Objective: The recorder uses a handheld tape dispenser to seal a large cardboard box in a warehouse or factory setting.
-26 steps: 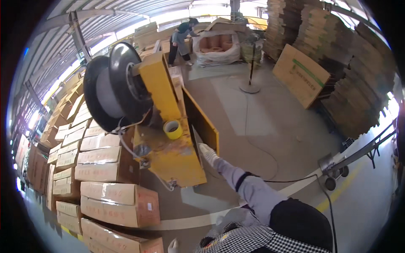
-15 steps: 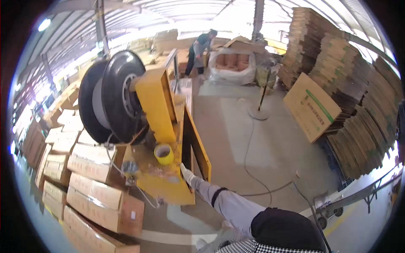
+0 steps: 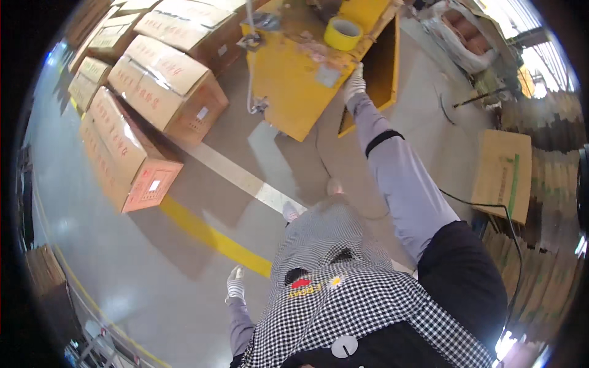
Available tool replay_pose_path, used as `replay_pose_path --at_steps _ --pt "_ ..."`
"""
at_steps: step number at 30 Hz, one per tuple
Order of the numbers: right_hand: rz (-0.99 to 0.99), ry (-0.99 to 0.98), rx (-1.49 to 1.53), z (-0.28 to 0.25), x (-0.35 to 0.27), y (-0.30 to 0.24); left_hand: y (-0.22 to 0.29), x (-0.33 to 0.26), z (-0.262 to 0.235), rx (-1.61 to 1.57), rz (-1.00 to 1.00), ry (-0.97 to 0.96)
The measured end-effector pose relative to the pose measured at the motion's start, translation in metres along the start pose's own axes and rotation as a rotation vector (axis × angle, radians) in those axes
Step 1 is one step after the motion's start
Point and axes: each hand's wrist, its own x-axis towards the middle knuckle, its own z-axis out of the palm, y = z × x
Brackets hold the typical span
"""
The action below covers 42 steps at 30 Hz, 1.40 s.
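Observation:
My right hand (image 3: 354, 84), in a white knit glove, reaches out to the edge of a yellow metal cabinet (image 3: 294, 80) and rests against it, fingers stretched. Close to those fingers a roll of yellow tape (image 3: 343, 34) stands on the cabinet top. Beside the hand, an open-sided yellow frame or door panel (image 3: 386, 73) juts out. My left hand (image 3: 235, 286), also gloved, hangs low at my left side over the floor. Nothing shows in it, and its fingers look loose and slightly apart.
Taped cardboard cartons (image 3: 165, 86) are stacked at the left. Flat cardboard stacks (image 3: 552, 184) and a leaning carton sheet (image 3: 504, 175) stand at the right. A black cable (image 3: 472, 202) runs along the right. A wrapped bin (image 3: 460, 37) sits at the far right.
My view has tipped down and turned, bringing my checked apron and left hand into sight. The right hand stays at the cabinet edge. The large black reel and the other person have left view.

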Motion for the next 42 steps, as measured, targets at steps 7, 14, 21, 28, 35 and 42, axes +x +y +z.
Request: replay_pose_path --at_steps 7,14,21,28,35,42 --pt "0.208 -0.16 0.19 0.084 -0.068 0.003 -0.083 -0.114 -0.098 -0.408 -0.236 0.563" --pt "0.185 -0.021 0.208 0.098 -0.053 0.024 -0.149 -0.181 -0.021 -0.199 -0.632 0.38" --pt "0.147 -0.045 0.269 0.108 -0.032 0.05 -0.169 -0.167 0.013 -0.327 -0.273 0.26" --pt "0.1 -0.205 0.241 0.085 -0.019 0.036 -0.224 -0.218 0.013 -0.315 -0.385 0.329" --pt "-0.114 -0.09 0.072 0.1 -0.008 0.052 -0.37 -0.368 0.029 -0.362 -0.709 0.559" --pt "-0.194 -0.101 0.001 0.109 -0.03 0.031 -0.379 -0.412 0.037 -0.523 -0.8 0.609"
